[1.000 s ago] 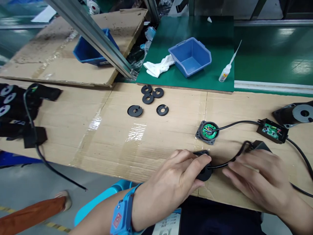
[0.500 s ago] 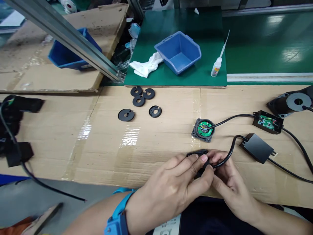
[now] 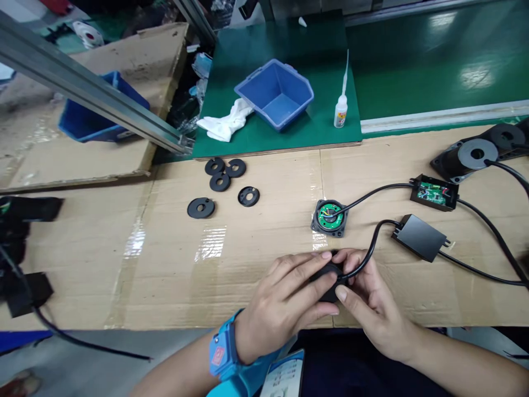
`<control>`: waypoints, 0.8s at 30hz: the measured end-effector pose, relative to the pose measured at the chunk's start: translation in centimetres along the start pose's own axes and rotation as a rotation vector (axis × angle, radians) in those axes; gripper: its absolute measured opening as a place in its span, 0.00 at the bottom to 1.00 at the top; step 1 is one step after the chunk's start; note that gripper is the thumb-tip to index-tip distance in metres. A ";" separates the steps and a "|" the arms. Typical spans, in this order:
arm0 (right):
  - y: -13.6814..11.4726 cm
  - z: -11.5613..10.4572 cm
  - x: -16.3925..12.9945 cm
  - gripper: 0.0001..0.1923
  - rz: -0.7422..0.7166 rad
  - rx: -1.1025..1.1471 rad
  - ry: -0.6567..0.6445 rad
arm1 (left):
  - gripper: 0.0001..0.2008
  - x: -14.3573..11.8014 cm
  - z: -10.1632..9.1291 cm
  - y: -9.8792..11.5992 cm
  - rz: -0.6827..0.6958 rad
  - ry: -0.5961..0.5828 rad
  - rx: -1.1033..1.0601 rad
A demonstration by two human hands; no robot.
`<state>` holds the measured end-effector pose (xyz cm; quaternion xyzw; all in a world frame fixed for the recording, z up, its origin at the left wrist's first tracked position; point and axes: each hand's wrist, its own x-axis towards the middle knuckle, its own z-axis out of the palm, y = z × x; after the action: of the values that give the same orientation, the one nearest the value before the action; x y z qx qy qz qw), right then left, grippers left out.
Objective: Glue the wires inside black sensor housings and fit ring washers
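Left hand [image 3: 294, 286]: gripping black cap [image 3: 330, 294] — likely steadying it
Right hand [image 3: 378, 300]: gripping cap's right edge
Cable [image 3: 374, 241]: right of cap — seemingly slack

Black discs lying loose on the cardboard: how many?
5: three bunched by the green board: left disc, right disc, front disc; wider disc nearer left, another disc nearer right. Others could be hidden.
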<state>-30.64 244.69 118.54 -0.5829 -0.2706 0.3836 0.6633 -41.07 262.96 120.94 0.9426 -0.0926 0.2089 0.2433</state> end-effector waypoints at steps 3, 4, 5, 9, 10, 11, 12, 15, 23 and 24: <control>-0.1 -0.1 0.0 0.12 -0.012 -0.027 -0.019 | 0.13 -0.4 0.4 0.6 0.003 -0.016 0.045; -0.1 -0.1 0.0 0.13 -0.012 -0.041 -0.019 | 0.12 -0.5 0.5 0.7 -0.003 -0.048 0.060; -0.1 0.0 0.0 0.13 -0.009 -0.057 -0.017 | 0.12 -0.5 0.6 0.7 0.000 -0.080 0.066; 0.1 0.4 -0.2 0.13 0.010 -0.090 0.005 | 0.14 -0.4 1.0 -0.4 0.086 -0.142 0.013; 0.2 0.5 -0.2 0.13 0.014 -0.091 0.014 | 0.15 -0.3 1.1 -0.7 0.101 -0.150 -0.002; 0.2 0.5 -0.3 0.13 0.017 -0.089 0.020 | 0.15 -0.3 1.1 -1.0 0.111 -0.157 -0.015; 0.3 0.6 -0.3 0.13 0.013 -0.087 0.024 | 0.15 -0.2 1.2 -1.3 0.118 -0.162 -0.031; 0.5 0.6 -0.2 0.13 -0.033 -0.074 0.007 | 0.11 0.0 1.2 -1.6 0.122 -0.170 -0.091; 0.3 0.4 -0.2 0.14 -0.045 -0.095 -0.036 | 0.11 0.1 1.1 -1.8 0.123 -0.196 -0.123; 0.2 0.5 -0.2 0.14 -0.027 -0.087 -0.031 | 0.11 0.0 1.2 -1.8 0.125 -0.200 -0.109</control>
<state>-31.21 244.77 118.40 -0.6015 -0.3052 0.3713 0.6381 -40.13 263.96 119.25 0.9365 -0.1864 0.1233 0.2703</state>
